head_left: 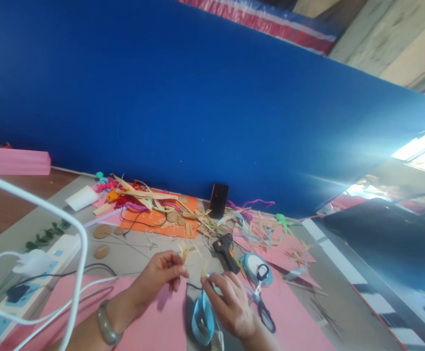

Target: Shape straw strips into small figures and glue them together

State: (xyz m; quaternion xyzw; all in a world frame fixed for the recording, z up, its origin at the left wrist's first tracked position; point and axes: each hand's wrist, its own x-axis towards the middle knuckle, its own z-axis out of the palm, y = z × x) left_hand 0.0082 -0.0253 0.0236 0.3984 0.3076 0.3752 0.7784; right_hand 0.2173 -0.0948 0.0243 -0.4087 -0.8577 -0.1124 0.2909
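My left hand (161, 274) pinches a small bundle of tan straw strips (183, 251) between thumb and fingers, held just above the table. My right hand (230, 304) sits close beside it, fingers curled around a light blue ribbon (202, 319) that loops down toward me, with a thin tan strip (204, 270) poking up at its fingertips. A bracelet is on my left wrist. Both hands hover over pink paper sheets (161, 326).
A black glue gun (226, 249), a blue ribbon roll (251, 265) and scissors (263, 302) lie just right of my hands. An orange sheet (154, 222) with straw scraps, a dark phone (219, 200) against the blue wall, a power strip (26, 282) and white cable (77, 253) at left.
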